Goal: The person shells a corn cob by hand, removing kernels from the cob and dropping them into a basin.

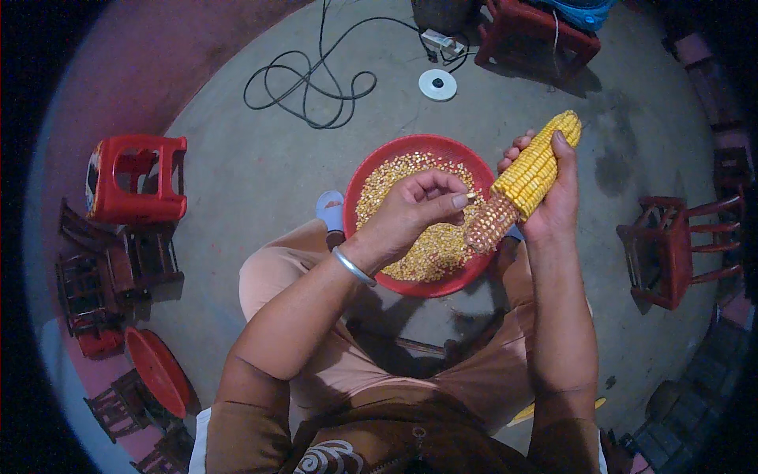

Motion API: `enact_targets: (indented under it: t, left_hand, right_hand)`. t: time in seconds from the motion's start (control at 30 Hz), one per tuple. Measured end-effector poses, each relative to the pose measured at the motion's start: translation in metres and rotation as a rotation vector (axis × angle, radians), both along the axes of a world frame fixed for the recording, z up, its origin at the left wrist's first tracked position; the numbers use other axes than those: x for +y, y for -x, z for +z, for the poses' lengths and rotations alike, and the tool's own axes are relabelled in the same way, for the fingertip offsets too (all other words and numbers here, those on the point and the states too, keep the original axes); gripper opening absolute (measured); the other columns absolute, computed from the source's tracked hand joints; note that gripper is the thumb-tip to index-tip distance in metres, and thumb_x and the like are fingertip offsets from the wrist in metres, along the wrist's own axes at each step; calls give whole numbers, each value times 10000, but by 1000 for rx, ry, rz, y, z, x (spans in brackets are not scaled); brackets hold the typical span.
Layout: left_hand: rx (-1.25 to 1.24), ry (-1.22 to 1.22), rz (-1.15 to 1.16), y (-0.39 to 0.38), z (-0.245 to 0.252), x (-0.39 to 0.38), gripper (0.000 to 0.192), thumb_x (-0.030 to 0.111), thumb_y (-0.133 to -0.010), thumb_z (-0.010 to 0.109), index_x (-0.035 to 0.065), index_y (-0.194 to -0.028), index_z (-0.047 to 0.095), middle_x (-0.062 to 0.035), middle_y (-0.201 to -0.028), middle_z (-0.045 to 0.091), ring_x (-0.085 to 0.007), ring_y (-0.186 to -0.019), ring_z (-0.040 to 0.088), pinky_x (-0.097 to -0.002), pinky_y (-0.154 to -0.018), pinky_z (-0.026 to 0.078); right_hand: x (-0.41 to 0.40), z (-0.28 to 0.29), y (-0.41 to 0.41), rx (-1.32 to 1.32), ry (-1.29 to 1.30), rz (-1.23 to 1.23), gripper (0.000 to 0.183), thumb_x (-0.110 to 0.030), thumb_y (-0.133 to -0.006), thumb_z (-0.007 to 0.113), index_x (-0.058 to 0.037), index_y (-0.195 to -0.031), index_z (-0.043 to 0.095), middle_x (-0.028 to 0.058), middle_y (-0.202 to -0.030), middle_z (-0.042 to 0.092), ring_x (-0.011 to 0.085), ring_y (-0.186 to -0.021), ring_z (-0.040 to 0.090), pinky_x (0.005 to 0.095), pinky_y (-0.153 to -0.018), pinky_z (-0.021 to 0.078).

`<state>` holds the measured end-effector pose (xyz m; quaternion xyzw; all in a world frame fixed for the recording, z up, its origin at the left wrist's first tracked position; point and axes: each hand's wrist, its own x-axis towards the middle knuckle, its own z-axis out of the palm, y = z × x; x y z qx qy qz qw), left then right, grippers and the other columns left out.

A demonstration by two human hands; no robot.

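Note:
An ear of yellow corn is gripped in my right hand, tilted with its tip up and to the right. Its upper part is covered in kernels, while the lower end is a reddish-brown cob largely stripped bare. My left hand, with a silver bangle on the wrist, pinches a pale corn kernel between thumb and finger, just left of the cob. Below both hands, a round red plastic basket holds many loose corn kernels.
The basket stands between my feet, near a light blue slipper. Beyond it lie a looped black cable, a white disc and a power strip. Red stools and small chairs line the sides; a red basin leans at left.

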<state>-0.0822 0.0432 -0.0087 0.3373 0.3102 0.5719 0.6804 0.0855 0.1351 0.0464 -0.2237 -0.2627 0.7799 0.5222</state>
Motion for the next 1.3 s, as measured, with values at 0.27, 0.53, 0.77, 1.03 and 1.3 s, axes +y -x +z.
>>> enact_targets:
  t: [0.27,0.53,0.77,1.03,1.3]
  left_hand:
    - [26,-117,96,-3,2,8,199,66,-829,664,41,-998,561,-16,-953,575,-104,-862,576,-262,-803,495]
    - [186,-120,104,-5,6,9,186,61,-817,678,41,-974,580,-11,-951,584,-86,-868,563,-247,-809,476]
    - [309,-100,14,-14,24,12,200,233,-881,630,35,-895,603,8,-844,582,-64,-790,534,-222,-725,443]
    - [217,142,-68,-19,25,24,292,338,-874,634,48,-848,645,45,-727,567,-26,-647,495,-189,-616,423]
    - [66,229,-40,-23,19,23,206,237,-869,649,36,-906,660,26,-770,613,-40,-673,541,-197,-638,454]
  right_hand:
    - [4,1,-2,-27,5,-8,308,-324,-848,615,-51,-948,515,74,-803,578,200,-742,588,348,-677,528]
    - [5,2,-3,-21,27,-3,304,-307,-858,599,-35,-963,511,81,-822,570,195,-737,568,334,-696,514]
    - [8,4,-6,-116,-13,-45,284,-285,-862,597,-40,-978,514,81,-846,570,200,-762,572,331,-696,523]
    - [11,3,-1,-93,-17,15,338,-348,-854,621,-73,-1010,505,70,-847,576,188,-770,597,325,-689,531]
    - [12,7,1,-129,-3,-108,317,-338,-858,614,-60,-969,509,68,-838,564,176,-737,564,304,-676,516]
